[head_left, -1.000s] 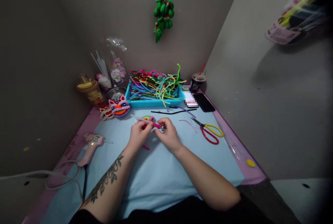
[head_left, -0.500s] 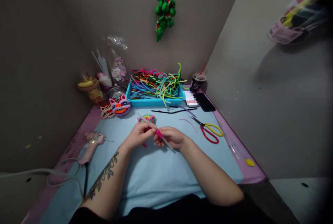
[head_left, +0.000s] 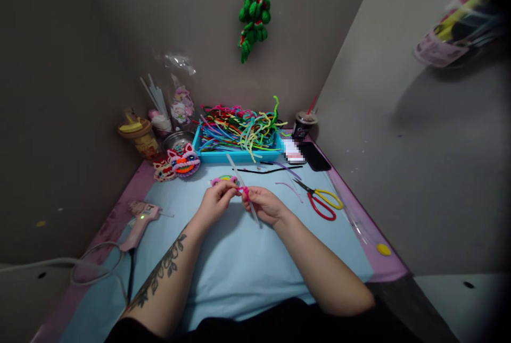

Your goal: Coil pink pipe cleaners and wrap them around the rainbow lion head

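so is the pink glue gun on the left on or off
On, it seems: a green light glows on the pink glue gun. Whether it's hot, I can't tell.

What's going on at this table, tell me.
A person is working with both hands above a light blue cloth. The right hand holds a pale stick with a pink fuzzy strand that appears wound around it; the left hand pinches the strand's end. Scissors lie to the right, a pink glue gun to the left, and a blue tray of colourful strands sits behind.
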A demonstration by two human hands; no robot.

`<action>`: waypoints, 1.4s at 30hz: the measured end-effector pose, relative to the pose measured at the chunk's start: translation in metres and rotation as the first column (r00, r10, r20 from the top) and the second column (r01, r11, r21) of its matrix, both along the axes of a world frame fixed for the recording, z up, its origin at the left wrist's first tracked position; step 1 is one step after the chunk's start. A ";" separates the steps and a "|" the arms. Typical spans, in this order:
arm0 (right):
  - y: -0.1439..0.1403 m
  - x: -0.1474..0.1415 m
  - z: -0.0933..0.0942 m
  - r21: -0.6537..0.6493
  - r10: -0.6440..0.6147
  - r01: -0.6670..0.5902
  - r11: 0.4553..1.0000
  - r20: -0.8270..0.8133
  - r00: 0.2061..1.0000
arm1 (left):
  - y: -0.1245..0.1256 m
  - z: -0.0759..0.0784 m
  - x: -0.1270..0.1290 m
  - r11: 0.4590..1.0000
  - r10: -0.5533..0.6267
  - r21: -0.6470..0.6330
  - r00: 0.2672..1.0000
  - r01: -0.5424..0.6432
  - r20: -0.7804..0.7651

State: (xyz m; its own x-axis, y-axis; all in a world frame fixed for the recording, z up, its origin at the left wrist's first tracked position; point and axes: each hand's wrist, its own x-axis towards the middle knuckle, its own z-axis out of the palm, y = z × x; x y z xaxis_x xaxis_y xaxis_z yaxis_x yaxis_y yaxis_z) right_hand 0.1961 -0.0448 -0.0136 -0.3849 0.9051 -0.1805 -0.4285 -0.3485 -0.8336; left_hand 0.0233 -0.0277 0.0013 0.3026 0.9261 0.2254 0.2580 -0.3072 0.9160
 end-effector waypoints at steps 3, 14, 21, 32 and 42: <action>0.000 -0.001 -0.001 0.016 -0.039 0.038 0.999 0.038 0.999 | 0.001 -0.001 -0.001 1.000 -0.020 0.018 1.000 0.020 0.006; 0.005 -0.009 -0.011 0.206 -0.273 0.238 0.949 0.160 0.949 | -0.003 0.004 -0.001 0.999 -0.039 0.023 0.999 0.040 -0.022; 0.003 -0.011 -0.015 0.477 -0.544 0.343 0.809 0.386 0.746 | 0.000 -0.004 0.002 0.999 -0.033 -0.036 0.999 0.034 0.020; -0.007 -0.019 -0.014 0.858 -0.822 0.130 0.496 0.416 0.390 | -0.004 -0.004 0.011 0.968 0.198 -0.186 0.970 -0.170 0.141; -0.002 -0.001 -0.002 0.280 -0.101 0.028 0.960 0.248 0.964 | 0.001 0.015 -0.010 0.987 -0.051 -0.147 0.990 0.071 0.132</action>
